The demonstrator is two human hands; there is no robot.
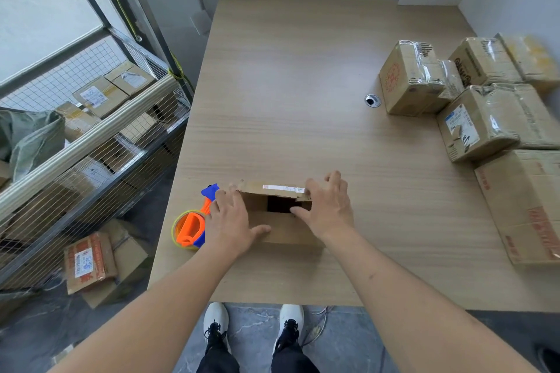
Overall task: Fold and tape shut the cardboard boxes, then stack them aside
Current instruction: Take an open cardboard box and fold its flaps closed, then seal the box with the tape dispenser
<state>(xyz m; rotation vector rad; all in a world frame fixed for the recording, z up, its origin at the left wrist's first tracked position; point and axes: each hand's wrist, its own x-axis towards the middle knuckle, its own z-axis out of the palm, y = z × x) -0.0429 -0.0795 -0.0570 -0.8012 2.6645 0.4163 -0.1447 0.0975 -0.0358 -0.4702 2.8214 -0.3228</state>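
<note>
Near the table's [303, 85] front edge sits the box [280, 225], probably light, flaps thin and bendy. Your left hand [231, 221] and right hand [327, 206] press flat, fingers spread; hold its side walls.

Far-right boxes [536, 60] blurred, edge-cropped; labels seemingly unreadable.

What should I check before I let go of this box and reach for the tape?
1. Top flaps of the cardboard box fully closed: not ok, a dark gap shows.
2. Left hand pressing the box: ok.
3. Right hand on the far flap: ok.
4. Tape dispenser close by, left of the box: ok.
5. Tape end ready: cannot tell.
6. Bare table beside the taped boxes: ok.
</note>
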